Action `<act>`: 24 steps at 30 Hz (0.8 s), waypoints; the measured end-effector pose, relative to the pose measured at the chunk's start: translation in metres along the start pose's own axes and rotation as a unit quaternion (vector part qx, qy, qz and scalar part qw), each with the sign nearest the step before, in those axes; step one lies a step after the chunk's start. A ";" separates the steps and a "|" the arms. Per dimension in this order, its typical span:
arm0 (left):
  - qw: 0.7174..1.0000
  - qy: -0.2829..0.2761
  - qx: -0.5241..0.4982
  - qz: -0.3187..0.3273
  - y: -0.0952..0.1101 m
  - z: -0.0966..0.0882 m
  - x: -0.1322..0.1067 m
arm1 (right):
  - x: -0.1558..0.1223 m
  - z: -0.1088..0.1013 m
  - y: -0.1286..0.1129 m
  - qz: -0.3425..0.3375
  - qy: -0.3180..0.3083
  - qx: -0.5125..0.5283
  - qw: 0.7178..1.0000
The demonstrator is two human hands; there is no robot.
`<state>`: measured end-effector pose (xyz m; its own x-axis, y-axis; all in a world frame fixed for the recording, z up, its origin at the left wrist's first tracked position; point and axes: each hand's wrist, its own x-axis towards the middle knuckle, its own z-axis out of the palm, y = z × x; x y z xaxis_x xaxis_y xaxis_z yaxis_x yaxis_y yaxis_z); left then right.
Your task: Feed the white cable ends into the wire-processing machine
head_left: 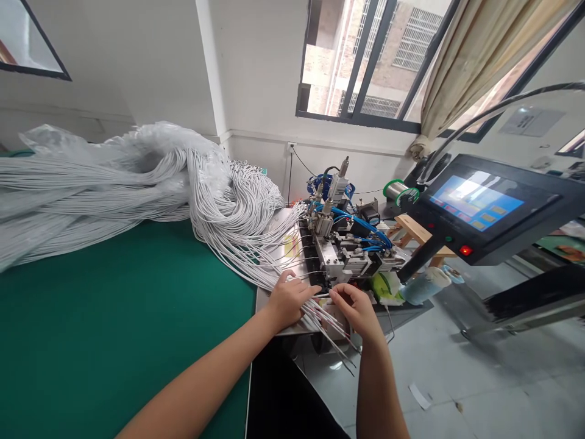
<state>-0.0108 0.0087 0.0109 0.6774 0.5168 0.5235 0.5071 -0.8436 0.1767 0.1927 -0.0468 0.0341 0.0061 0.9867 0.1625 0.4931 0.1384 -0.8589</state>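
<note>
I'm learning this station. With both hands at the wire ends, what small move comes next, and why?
Probably push the wire pinched by the right hand forward into the machine's black fixture: its end sits just short of it, and the left hand pins the other wires flat.

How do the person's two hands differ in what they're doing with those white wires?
The left hand lies flat with fingers spread; the right hand is curled. The left hand presses down on a whole fan of white wires, while the right hand pinches just one of them between thumb and fingertips. Both are bare and meet at the front of the machine.
</note>
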 end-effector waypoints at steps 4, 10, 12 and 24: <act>0.999 0.030 0.006 -0.011 0.002 0.000 0.000 | 0.000 -0.002 -0.002 -0.003 0.037 -0.008 0.999; 0.996 0.072 0.006 -0.047 0.006 -0.006 0.002 | 0.000 -0.002 0.000 -0.009 0.063 -0.023 0.998; 0.996 0.069 0.010 -0.058 0.008 -0.008 0.002 | 0.000 -0.002 0.001 -0.011 0.073 -0.029 0.997; 0.999 0.028 0.039 -0.023 0.002 -0.001 -0.001 | -0.003 -0.007 0.003 0.030 0.046 0.016 0.998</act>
<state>-0.0110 0.0068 0.0113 0.6223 0.5441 0.5628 0.5782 -0.8041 0.1380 0.2003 -0.0496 0.0347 0.1159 0.9813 0.1534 0.4621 0.0834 -0.8829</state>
